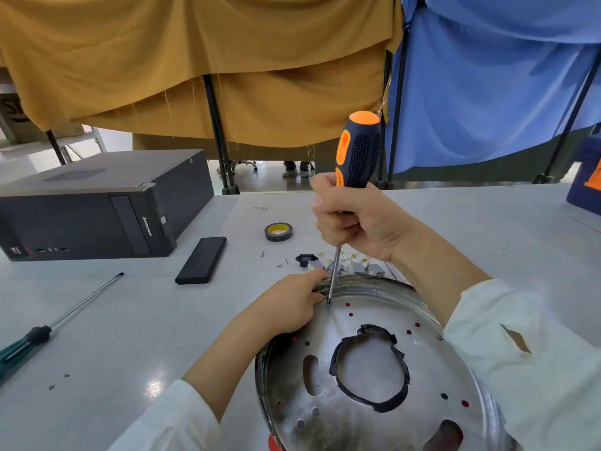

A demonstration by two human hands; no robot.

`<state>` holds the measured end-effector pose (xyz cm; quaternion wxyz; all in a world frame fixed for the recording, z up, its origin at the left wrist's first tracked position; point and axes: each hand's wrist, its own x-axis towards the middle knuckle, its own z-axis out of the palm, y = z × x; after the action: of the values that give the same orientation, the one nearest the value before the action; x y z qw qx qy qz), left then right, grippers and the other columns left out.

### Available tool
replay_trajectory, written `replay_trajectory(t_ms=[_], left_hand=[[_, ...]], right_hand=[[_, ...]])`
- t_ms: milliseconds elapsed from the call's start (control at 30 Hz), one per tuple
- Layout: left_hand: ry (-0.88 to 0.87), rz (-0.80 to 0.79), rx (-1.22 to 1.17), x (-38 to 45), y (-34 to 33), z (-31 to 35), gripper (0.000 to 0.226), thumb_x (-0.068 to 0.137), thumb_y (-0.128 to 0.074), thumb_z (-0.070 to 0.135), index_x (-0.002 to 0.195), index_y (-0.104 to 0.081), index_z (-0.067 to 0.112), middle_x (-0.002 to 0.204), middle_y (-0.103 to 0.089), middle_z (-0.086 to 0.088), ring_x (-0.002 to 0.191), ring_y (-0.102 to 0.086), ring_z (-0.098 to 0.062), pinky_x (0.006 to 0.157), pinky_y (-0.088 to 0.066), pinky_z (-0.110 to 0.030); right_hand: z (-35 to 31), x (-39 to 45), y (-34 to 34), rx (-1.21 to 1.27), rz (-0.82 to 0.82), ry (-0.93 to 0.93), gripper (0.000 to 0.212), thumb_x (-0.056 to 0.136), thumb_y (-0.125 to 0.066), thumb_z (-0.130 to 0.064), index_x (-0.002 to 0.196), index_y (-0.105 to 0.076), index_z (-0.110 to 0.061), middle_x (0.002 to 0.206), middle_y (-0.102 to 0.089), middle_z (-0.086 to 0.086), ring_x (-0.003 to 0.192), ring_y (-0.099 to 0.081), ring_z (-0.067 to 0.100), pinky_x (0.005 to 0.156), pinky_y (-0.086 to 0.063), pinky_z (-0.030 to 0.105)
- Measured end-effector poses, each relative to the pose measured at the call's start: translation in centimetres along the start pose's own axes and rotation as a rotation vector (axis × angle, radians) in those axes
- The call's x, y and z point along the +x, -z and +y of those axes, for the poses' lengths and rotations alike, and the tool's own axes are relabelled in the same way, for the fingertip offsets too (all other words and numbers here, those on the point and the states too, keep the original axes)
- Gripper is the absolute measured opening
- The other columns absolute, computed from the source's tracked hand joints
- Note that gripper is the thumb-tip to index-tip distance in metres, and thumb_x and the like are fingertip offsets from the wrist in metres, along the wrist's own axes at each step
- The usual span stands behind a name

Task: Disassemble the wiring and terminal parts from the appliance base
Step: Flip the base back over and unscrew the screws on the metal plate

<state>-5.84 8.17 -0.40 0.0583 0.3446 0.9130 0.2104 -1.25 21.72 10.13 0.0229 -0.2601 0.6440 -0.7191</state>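
The round metal appliance base [364,415] lies at the table's near edge, with a large centre hole ringed in black tape. My right hand [354,216] grips the orange-and-black screwdriver [356,151] upright, its tip set on a screw [328,302] near the base's far rim. My left hand [289,304] holds that far rim, fingers curled over it beside the tip. Just beyond the rim lie grey terminal blocks with white wires [357,266] and a small black socket part [305,258].
A green-handled screwdriver [58,323] lies at the left. A black computer case [97,206], a flat black bar [201,260], a tape roll [278,231] and loose screws [281,263] sit on the grey table. Cloth-draped frames stand behind.
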Motion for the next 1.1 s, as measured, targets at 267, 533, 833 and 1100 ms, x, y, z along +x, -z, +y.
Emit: replay_trajectory(t_ms=[267,533,833,1100], left_hand=[[0.021,-0.001,-0.004,0.0,0.0,0.0,0.035,0.100,-0.043,0.019,0.134,-0.043,0.026,0.124,-0.059,-0.009,0.109,-0.054,-0.028,0.091,-0.043,-0.036],[0.024,-0.001,0.004,0.1,-0.1,-0.1,0.032,0.100,-0.043,0.020,0.132,-0.043,0.024,0.122,-0.059,-0.009,0.106,-0.054,-0.028,0.080,-0.038,-0.029],[0.025,0.005,0.003,0.2,0.0,-0.1,0.030,0.099,-0.044,0.019,0.129,-0.045,0.024,0.116,-0.060,-0.010,0.099,-0.053,-0.027,0.074,-0.035,-0.028],[0.039,0.004,0.005,0.2,-0.1,-0.1,0.033,0.100,-0.043,0.020,0.132,-0.043,0.025,0.122,-0.059,-0.009,0.106,-0.053,-0.029,0.079,-0.038,-0.029]], right_hand=[[0.9,0.9,-0.6,-0.329,0.654,0.154,0.029,0.084,-0.067,-0.013,0.065,-0.045,-0.013,0.045,-0.041,-0.004,0.041,-0.038,0.012,0.043,-0.039,0.025],[1.0,0.6,0.1,0.038,0.723,0.075,0.040,0.086,-0.057,-0.008,0.055,-0.035,-0.022,0.041,-0.027,-0.009,0.035,-0.020,0.009,0.035,-0.021,0.017],[0.1,-0.1,2.2,0.045,0.218,-0.008,0.046,0.086,-0.050,-0.007,0.052,-0.024,-0.023,0.040,-0.024,-0.008,0.036,-0.016,0.009,0.039,-0.014,0.020],[0.8,0.4,-0.6,-0.314,0.796,0.235,0.019,0.084,-0.069,-0.015,0.076,-0.052,-0.010,0.055,-0.051,-0.001,0.042,-0.048,0.009,0.051,-0.054,0.026]])
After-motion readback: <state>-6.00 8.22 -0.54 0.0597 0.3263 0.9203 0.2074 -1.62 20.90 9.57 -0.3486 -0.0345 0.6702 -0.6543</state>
